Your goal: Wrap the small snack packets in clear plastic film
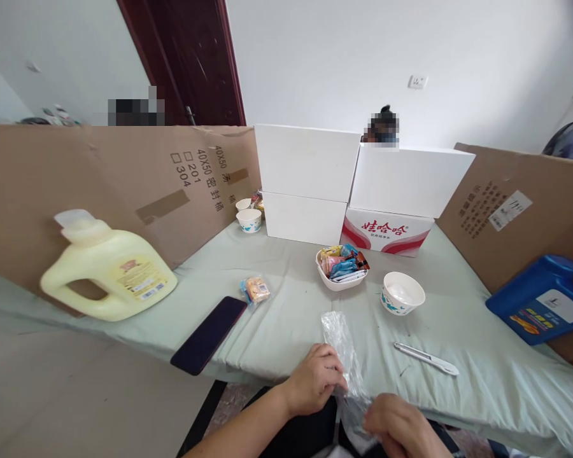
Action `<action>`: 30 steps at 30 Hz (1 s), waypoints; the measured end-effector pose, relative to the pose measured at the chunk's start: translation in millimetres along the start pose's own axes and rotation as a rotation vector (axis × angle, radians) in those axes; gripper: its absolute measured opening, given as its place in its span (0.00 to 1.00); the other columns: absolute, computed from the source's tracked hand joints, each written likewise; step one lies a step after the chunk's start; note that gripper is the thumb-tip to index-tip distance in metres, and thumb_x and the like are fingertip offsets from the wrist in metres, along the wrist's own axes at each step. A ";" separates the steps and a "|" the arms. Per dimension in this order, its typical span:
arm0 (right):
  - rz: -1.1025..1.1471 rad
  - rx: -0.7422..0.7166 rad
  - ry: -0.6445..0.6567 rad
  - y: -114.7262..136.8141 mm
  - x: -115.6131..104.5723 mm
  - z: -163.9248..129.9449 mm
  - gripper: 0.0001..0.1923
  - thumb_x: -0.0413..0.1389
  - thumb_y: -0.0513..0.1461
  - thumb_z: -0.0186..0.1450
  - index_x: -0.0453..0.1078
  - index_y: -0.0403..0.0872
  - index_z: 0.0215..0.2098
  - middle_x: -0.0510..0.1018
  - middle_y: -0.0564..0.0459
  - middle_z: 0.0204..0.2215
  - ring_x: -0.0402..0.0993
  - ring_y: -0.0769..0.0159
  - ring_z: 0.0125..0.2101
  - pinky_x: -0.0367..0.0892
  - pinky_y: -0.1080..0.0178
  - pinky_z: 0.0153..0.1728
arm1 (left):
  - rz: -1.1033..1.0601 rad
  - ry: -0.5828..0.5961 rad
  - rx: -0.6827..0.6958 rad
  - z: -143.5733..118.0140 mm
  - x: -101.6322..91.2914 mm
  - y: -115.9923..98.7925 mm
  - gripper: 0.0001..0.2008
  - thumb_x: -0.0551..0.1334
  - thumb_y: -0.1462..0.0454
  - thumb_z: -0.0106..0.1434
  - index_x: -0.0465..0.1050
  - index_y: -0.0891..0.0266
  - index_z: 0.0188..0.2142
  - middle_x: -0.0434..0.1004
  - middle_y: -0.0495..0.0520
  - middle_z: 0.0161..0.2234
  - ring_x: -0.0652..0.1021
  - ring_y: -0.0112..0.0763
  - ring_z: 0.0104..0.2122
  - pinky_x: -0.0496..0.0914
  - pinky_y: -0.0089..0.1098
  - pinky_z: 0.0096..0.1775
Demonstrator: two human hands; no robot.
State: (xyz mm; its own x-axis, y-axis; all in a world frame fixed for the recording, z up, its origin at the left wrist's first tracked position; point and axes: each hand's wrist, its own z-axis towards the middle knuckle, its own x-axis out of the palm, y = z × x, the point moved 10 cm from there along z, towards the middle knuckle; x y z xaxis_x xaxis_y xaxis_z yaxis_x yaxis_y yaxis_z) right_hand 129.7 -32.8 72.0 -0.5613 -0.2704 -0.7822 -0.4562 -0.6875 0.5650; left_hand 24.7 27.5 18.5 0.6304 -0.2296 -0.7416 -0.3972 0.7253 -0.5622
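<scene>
Both hands work at the near edge of the worktop (277, 299): the left hand (315, 378) pinches a clear plastic bag (340, 340) between curled fingers and thumb, while the right hand (401, 429), closed, grips the bag's lower end. Its upper end lies on the green cloth. Just right lies a white knife (426, 359); left, a dark phone (209, 334). Farther off stand a snack bowl (341, 267) and a paper cup (403, 292).

"40x50", "201", "304" on cardboard sheet (124, 178)
</scene>
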 end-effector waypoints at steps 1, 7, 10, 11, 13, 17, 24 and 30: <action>0.078 0.097 0.017 -9.7 -3.2 12.8 0.13 0.45 0.37 0.69 0.70 0.53 0.43 0.79 0.53 0.35 0.76 0.67 0.37 0.70 0.66 0.39 | -0.024 0.020 0.001 -0.1 1.1 0.3 0.17 0.56 0.75 0.55 0.76 0.54 0.35 0.77 0.50 0.35 0.71 0.35 0.43 0.63 0.38 0.49; 0.128 0.561 -0.011 -104.7 1.2 86.0 0.13 0.44 0.35 0.67 0.64 0.47 0.48 0.76 0.59 0.26 0.75 0.71 0.27 0.66 0.69 0.33 | -0.123 -0.043 -0.156 -3.7 -6.2 15.8 0.22 0.52 0.76 0.46 0.69 0.59 0.41 0.77 0.53 0.37 0.74 0.36 0.41 0.67 0.37 0.47; 0.015 0.655 -0.039 -136.4 12.5 110.2 0.13 0.47 0.35 0.65 0.65 0.46 0.47 0.77 0.57 0.26 0.74 0.70 0.26 0.62 0.69 0.30 | -0.189 -0.100 -0.168 -7.3 -8.7 18.7 0.27 0.52 0.76 0.48 0.63 0.60 0.49 0.79 0.51 0.37 0.75 0.36 0.42 0.67 0.37 0.49; -0.018 0.668 -0.054 -141.2 15.3 114.7 0.12 0.48 0.35 0.65 0.66 0.46 0.46 0.78 0.56 0.27 0.74 0.69 0.27 0.62 0.68 0.31 | -0.206 -0.117 -0.160 -8.1 -9.1 18.7 0.28 0.52 0.76 0.48 0.61 0.60 0.50 0.79 0.51 0.37 0.76 0.36 0.41 0.67 0.37 0.49; -0.090 0.688 -0.079 -144.7 19.3 118.2 0.12 0.49 0.35 0.64 0.67 0.46 0.46 0.79 0.54 0.30 0.75 0.67 0.31 0.61 0.68 0.33 | -0.228 -0.143 -0.145 -8.6 -9.5 18.5 0.29 0.52 0.76 0.49 0.58 0.60 0.52 0.80 0.51 0.36 0.77 0.36 0.40 0.67 0.37 0.49; -0.226 0.691 -0.116 -138.2 23.7 115.9 0.10 0.49 0.37 0.67 0.67 0.46 0.45 0.80 0.51 0.37 0.76 0.65 0.37 0.60 0.67 0.36 | -0.200 -0.174 -0.114 -8.0 -12.0 15.2 0.29 0.54 0.75 0.50 0.57 0.60 0.53 0.79 0.51 0.35 0.77 0.36 0.39 0.67 0.38 0.49; -0.421 0.672 -0.155 -126.5 36.2 117.2 0.12 0.42 0.42 0.72 0.65 0.46 0.40 0.77 0.48 0.39 0.75 0.63 0.35 0.58 0.64 0.33 | -0.058 -0.207 -0.134 -24.8 -7.8 -8.9 0.23 0.59 0.71 0.53 0.64 0.59 0.50 0.75 0.56 0.41 0.73 0.39 0.42 0.69 0.39 0.47; -0.498 0.576 -0.143 -117.2 31.8 128.3 0.10 0.47 0.42 0.70 0.67 0.47 0.42 0.75 0.47 0.42 0.71 0.58 0.46 0.59 0.62 0.43 | -0.049 -0.220 -0.299 -42.0 6.1 -4.9 0.26 0.57 0.72 0.55 0.62 0.58 0.55 0.73 0.56 0.50 0.73 0.41 0.48 0.62 0.47 0.57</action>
State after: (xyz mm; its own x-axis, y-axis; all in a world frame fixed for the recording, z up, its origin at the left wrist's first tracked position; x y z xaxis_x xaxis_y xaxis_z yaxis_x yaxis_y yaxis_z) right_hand 76.7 125.6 14.6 -0.2617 0.0949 -0.9605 -0.9433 -0.2357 0.2338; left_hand 2.5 -4.7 1.3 0.7688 -0.0903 -0.6331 -0.5198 0.4884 -0.7009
